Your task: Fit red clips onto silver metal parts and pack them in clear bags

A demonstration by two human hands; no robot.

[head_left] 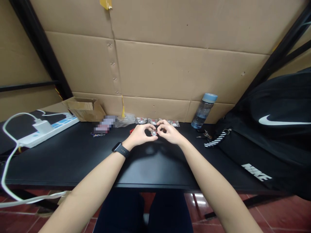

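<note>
While both forearms reach forward over the matte black tabletop (92,165), a small, clear, rounded piece with red on it (153,133) sits between the fingertips, just above the surface. Its red part lies towards the right hand (171,133); the piece looks nearly round and is too small to show a long axis. The left hand (139,135), with a black watch (120,149) at its wrist, curls thumb and forefinger around it in a pinch. The right hand's thumb and forefinger meet its red side, though whether they grip or merely touch I cannot tell.

Behind the hands, flat clear plastic packets with red centres (141,120) line the foot of a brown cardboard wall (155,71), beside a crumpled transparent bag (126,120). Leftward stand an open cardboard box (85,110) and a white-and-blue power strip (59,127); rightward, a blue-capped clear bottle (204,110) and a black backpack (274,139). Below, red tiles (279,210) cover the floor.
</note>
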